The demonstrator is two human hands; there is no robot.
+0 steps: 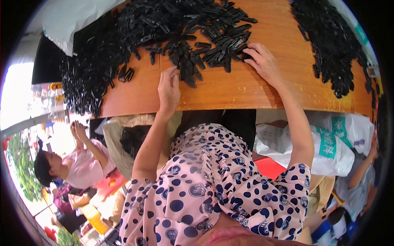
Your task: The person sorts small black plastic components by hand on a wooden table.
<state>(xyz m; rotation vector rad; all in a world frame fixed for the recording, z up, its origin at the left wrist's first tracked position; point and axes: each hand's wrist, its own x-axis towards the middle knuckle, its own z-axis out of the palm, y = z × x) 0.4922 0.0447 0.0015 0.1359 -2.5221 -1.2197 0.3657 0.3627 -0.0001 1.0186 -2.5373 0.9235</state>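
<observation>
Flat, elongated black plastic pieces (pixel 221 45) are heaped loosely on the wooden table in front of me. At the near left edge of this heap is my left hand (pixel 168 88), beside a few pieces that point toward me. Its fingers are extended and nothing shows in them. My right hand (pixel 264 63) rests at the heap's right edge, its fingers bent but apart, with the fingertips against the outermost black pieces. I see no piece lifted off the table by either hand.
The wooden table (pixel 283 45) also bears a heap of black loop-shaped parts (pixel 88 74) at left and another black heap (pixel 334 53) at right. White plastic bags (pixel 303 143) lie below the table's front edge. A co-worker in pink (pixel 88 164) sits at left, another person at right.
</observation>
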